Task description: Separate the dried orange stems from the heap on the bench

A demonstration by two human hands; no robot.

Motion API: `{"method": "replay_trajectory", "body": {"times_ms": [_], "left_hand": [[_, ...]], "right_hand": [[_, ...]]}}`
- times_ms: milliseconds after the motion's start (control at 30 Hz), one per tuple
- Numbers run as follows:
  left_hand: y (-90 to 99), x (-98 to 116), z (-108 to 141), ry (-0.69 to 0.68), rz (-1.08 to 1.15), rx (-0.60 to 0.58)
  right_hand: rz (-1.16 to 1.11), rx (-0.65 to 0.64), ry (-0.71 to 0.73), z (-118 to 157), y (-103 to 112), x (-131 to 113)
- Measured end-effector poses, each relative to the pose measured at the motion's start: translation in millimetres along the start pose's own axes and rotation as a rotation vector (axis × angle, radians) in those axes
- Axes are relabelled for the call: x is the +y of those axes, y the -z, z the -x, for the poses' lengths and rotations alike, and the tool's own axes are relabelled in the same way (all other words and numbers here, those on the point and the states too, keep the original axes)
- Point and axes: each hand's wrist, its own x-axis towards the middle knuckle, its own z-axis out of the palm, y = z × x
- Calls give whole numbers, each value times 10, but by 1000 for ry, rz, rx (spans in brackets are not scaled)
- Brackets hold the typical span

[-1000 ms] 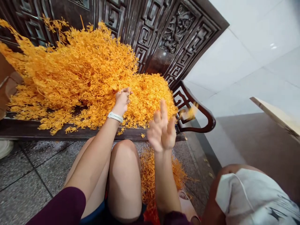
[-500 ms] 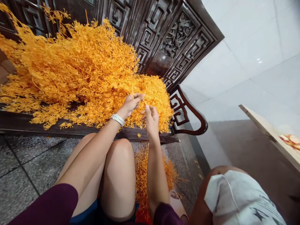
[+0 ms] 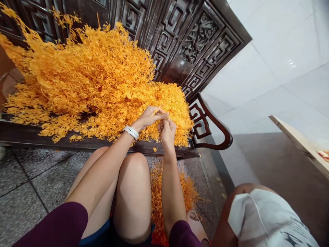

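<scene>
A large heap of orange plastic-like sprigs (image 3: 89, 68) covers the seat of a dark carved wooden bench (image 3: 177, 68). Over the heap's right part, my left hand (image 3: 152, 116), with a white watch band (image 3: 131, 131) at the wrist, holds a small orange piece between thumb and fingers. My right hand (image 3: 167, 129) is just beside it, its fingers curled and pinched, and the fingertips of both hands meet. Whatever the right fingertips grip is too small to make out.
More orange sprigs (image 3: 189, 192) lie low on the floor beyond my right knee. The bench's curved armrest (image 3: 226, 139) stands to the right. Another person's leg in pale shorts (image 3: 269, 216) is at lower right, below a board edge (image 3: 295, 142).
My hands have come together, fingertips now touching. The left hand has shifted slightly right, and the right hand's fingers have curled in. The whole view has moved a little.
</scene>
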Motion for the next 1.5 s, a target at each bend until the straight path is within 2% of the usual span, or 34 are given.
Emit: {"method": "replay_trajectory", "body": {"times_ms": [33, 100, 167, 200, 233, 300, 333, 367, 400, 467, 500, 533, 567, 633, 700, 767, 867, 933, 1000, 1200, 1267, 1333, 1400, 1433, 1467, 1500], "left_hand": [[-8, -7, -8, 21, 34, 56], [12, -24, -45, 95, 154, 264], [89, -32, -96, 184, 294, 474], [141, -30, -118, 210, 349, 543], [193, -25, -136, 216, 389, 578], [276, -17, -148, 197, 411, 542], [296, -15, -144, 183, 393, 506], [303, -14, -134, 172, 358, 473], [296, -15, -120, 165, 312, 455], [259, -13, -90, 163, 213, 461], [236, -7, -75, 167, 170, 472], [213, 3, -63, 174, 132, 476], [194, 16, -53, 182, 101, 474], [164, 48, -38, 200, 61, 439], [145, 75, -24, 199, 55, 363], [132, 86, -9, 192, 68, 254], [106, 69, 18, 198, 25, 86], [87, 50, 34, 214, -24, 2], [76, 36, 48, 226, -69, -60], [81, 45, 77, 243, -200, -204], [59, 48, 72, 227, -213, -210], [40, 36, 48, 167, -192, -114], [62, 14, 4, 77, -151, 100], [95, 5, -22, 49, -125, 234], [143, 0, -48, 45, -91, 357], [201, 0, -71, 65, -48, 455]], "right_hand": [[26, -46, 14, 58, 8, -19], [105, -211, 76, 261, -7, -110], [217, -518, 179, 550, -65, -283], [275, -731, 243, 700, -103, -397], [318, -975, 320, 832, -139, -523], [300, -1483, 470, 989, -186, -779], [236, -1654, 524, 999, -189, -890], [148, -1670, 553, 963, -178, -979], [62, -1543, 560, 890, -154, -1043], [-36, -1054, 523, 682, -81, -1094], [-79, -787, 462, 574, -40, -1092], [-139, -576, 375, 480, 1, -1077], [-218, -446, 268, 406, 41, -1055], [-406, -302, 37, 327, 115, -997], [-484, -206, -88, 314, 182, -924], [-394, -57, -45, 315, 244, -836], [-56, 213, 170, 281, 335, -675], [166, 235, 253, 245, 397, -561], [282, 177, 276, 216, 451, -456], [274, 157, 306, 151, 531, -287], [271, 165, 316, 143, 540, -278], [275, 208, 352, 188, 535, -298], [239, 254, 390, 323, 508, -372], [215, 237, 402, 427, 485, -438], [188, 153, 410, 548, 457, -525], [161, -7, 415, 677, 425, -630]]}}
